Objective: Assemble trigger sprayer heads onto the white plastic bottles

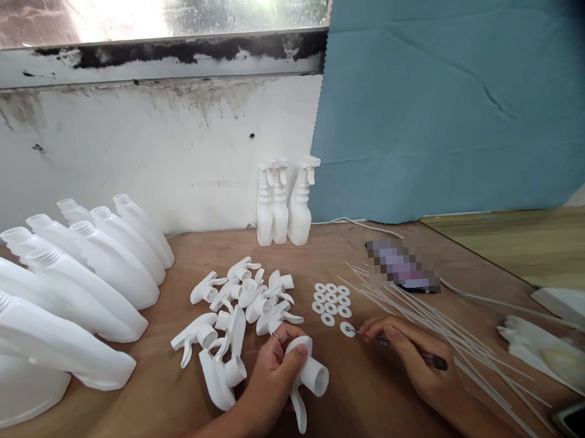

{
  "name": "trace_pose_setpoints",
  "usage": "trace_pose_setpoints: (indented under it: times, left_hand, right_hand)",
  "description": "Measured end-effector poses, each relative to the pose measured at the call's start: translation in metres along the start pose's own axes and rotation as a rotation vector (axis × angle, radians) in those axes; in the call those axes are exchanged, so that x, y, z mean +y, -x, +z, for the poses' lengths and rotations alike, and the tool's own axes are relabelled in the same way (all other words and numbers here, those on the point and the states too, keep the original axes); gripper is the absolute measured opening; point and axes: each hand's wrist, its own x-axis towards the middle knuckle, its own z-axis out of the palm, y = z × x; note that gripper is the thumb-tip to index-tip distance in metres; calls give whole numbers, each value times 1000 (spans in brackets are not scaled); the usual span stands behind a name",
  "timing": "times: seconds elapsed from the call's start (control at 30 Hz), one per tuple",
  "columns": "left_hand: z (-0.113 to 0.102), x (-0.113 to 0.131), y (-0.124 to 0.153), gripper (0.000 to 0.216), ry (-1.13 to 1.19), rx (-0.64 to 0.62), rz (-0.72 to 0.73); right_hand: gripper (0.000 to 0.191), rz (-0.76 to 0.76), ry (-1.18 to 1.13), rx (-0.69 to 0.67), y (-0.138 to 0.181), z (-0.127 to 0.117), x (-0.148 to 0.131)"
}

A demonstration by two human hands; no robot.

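Observation:
My left hand (273, 367) is closed around a white trigger spray head (313, 376), whose round collar opening faces right and whose trigger hangs down. In my right hand (416, 352) is a slim tool with a dark handle (435, 361) and a thin metal shaft; its exact kind is not clear. The tool's tip touches a white ring washer (347, 329) lying on the table. Just behind that one, a cluster of similar washers (330, 298) lies flat. To the left of my left hand is a loose pile of spray heads (236, 330).
White bottles without tops (109, 258) stand in rows at left. Three bottles with spray heads (298, 208) stand by the wall. Thin white tubes (445, 332) lie at right on the brown table (186, 413), near a blurred-out object (400, 265), a cable and a plastic bag (547, 354).

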Motion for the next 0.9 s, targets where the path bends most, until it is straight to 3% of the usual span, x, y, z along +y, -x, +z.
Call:
trace_pose_setpoints:
  times: [0.4,0.77,0.9]
  left_hand:
    - [2,6,2,42,-30,0,-24]
    - [3,7,3,41,-34,-26,18]
    - [4,10,8,37,-132,-31,73]
  right_hand:
    - [28,16,34,-11,-3,2,-1]
    - [27,38,34,-28,-1,4,1]
    - [27,40,32,-33,-2,4,1]
